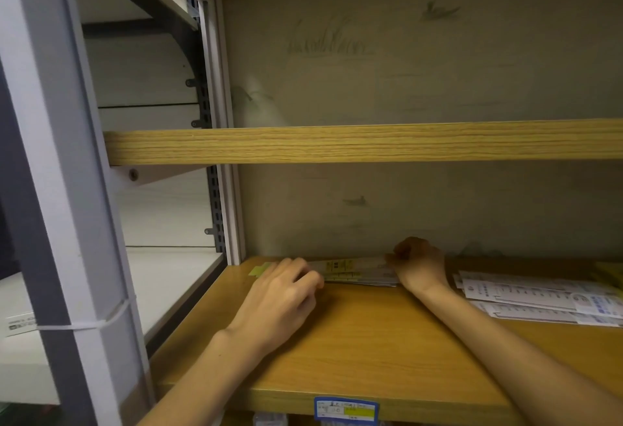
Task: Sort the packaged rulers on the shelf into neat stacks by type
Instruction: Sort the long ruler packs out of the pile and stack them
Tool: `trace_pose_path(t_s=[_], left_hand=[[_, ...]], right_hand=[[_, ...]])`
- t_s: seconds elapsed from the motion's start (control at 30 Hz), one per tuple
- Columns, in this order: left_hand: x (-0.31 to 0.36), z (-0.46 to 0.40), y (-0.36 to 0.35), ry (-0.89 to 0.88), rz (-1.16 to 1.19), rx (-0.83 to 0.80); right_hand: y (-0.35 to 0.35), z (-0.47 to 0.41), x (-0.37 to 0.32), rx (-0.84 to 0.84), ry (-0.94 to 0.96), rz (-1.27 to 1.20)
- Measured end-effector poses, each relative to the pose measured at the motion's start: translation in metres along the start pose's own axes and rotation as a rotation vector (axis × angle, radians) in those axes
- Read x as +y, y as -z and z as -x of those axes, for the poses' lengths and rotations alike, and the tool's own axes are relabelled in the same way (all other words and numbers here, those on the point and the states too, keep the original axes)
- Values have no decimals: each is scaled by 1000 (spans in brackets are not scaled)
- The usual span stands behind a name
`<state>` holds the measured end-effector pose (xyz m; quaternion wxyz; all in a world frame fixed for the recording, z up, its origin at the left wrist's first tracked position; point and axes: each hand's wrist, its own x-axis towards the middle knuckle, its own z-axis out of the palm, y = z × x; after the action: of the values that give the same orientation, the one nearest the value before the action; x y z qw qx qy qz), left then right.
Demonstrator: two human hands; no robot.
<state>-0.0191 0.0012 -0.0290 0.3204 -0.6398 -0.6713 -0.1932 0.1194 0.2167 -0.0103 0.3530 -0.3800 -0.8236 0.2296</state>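
Both hands on the lower wooden shelf [354,341], at the back. Left hand [279,294] has curled fingers on the left end of a yellow-labelled ruler stack [354,272] lying against the back wall. Right hand [418,265] curled at the stack's right end, fingers touching it; exact hold unclear. White-packaged rulers [539,301] fanned loosely to the right, apart from the stack. Upper shelf board [364,142] above. Blue-edged price label [345,409] on the shelf's front edge.
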Motion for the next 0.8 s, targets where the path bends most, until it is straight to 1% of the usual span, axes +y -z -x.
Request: trace_pose_path(t_s=[0.13, 0.27, 0.57, 0.8], left_hand=[[-1, 1, 0, 5, 15, -4], [0, 2, 2, 11, 20, -4], [11, 0, 1, 78, 116, -13], [28, -9, -7, 201, 224, 23]], right_hand=[[-2, 1, 2, -2, 11, 58], [-1, 2, 3, 16, 14, 64], [11, 22, -11, 90, 76, -29], [28, 47, -10, 161, 114, -113]])
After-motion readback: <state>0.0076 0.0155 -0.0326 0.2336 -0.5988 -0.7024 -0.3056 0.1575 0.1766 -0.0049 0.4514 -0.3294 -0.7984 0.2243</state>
